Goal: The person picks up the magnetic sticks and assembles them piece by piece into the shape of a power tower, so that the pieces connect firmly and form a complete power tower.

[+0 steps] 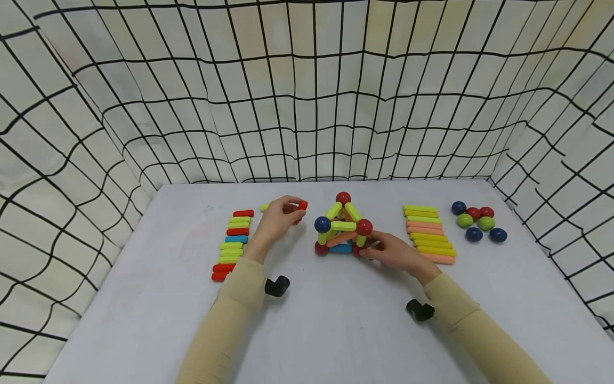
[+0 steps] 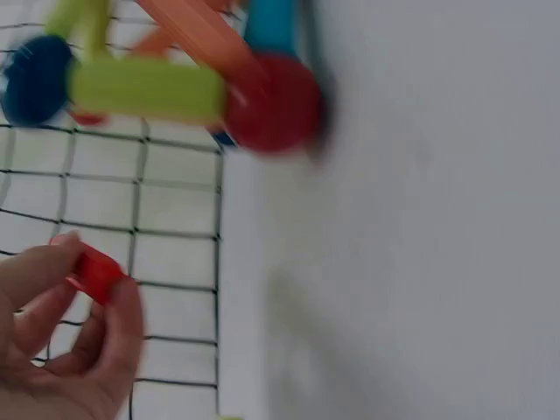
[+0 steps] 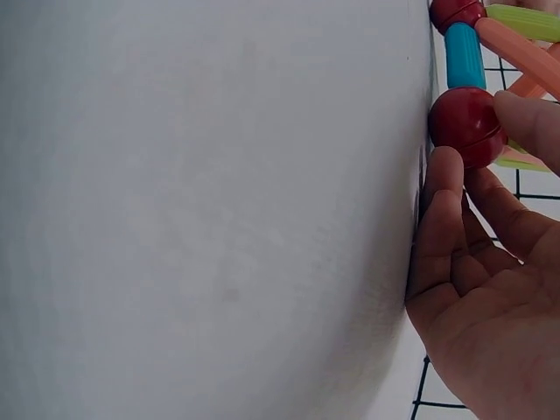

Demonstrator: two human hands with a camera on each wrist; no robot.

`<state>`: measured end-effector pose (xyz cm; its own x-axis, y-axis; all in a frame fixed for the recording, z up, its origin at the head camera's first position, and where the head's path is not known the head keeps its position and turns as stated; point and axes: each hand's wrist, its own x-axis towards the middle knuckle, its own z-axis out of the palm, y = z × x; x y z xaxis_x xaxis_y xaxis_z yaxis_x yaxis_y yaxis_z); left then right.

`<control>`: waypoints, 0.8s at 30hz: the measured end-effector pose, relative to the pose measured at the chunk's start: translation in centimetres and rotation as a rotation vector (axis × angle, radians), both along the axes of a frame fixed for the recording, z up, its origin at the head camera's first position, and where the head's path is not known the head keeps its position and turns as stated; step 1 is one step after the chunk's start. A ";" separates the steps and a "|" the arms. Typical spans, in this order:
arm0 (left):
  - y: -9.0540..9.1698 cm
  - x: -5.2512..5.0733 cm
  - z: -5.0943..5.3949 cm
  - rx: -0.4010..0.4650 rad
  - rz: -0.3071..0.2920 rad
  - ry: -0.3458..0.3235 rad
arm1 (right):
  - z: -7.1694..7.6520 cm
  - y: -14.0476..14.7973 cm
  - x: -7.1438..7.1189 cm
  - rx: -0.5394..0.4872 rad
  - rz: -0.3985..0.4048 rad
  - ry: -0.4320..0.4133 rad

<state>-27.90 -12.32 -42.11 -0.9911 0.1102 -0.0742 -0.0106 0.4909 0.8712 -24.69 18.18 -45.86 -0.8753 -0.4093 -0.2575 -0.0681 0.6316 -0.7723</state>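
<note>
Nearest the camera, two beige sleeves (image 1: 216, 330) reach in from the bottom edge. Black netting (image 1: 315, 53) hangs over pale walls at the back and sides, and the white surface (image 1: 345, 330) spreads out in front of it. Near the far edge, about the middle, stands a frame (image 1: 343, 226) of short rods joined by red and dark blue balls, with one red ball (image 1: 342, 198) at its top. To its right lies a row of yellow, yellow-green and orange rods (image 1: 429, 233); to its left, a row of red, yellow-green and blue rods (image 1: 236, 239). Blue, red and green loose balls (image 1: 473, 214) cluster beyond the right row. The right hand (image 1: 395, 253) pinches the dark red ball (image 3: 468, 127) at the frame's lower right corner, thumb and fingers on either side. The left hand (image 1: 276, 220) pinches a small red rod (image 2: 98, 273) above the surface, just left of the frame, apart from it.
</note>
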 end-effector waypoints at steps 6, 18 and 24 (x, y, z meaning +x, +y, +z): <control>1.1 2.2 1.7 0.392 -0.094 0.000 | 0.0 -0.1 0.1 0.003 0.000 0.001; 2.0 3.1 1.8 0.356 -0.189 0.045 | -0.1 -0.2 0.1 0.018 0.006 0.008; 2.3 3.1 2.1 0.292 -0.258 0.083 | 0.1 -0.3 0.0 0.035 0.002 0.012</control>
<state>-24.79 -10.04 -40.03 -0.9296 0.3607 0.0759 0.1566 0.1999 0.9672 -24.72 17.91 -45.72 -0.8774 -0.4024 -0.2613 -0.0788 0.6582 -0.7487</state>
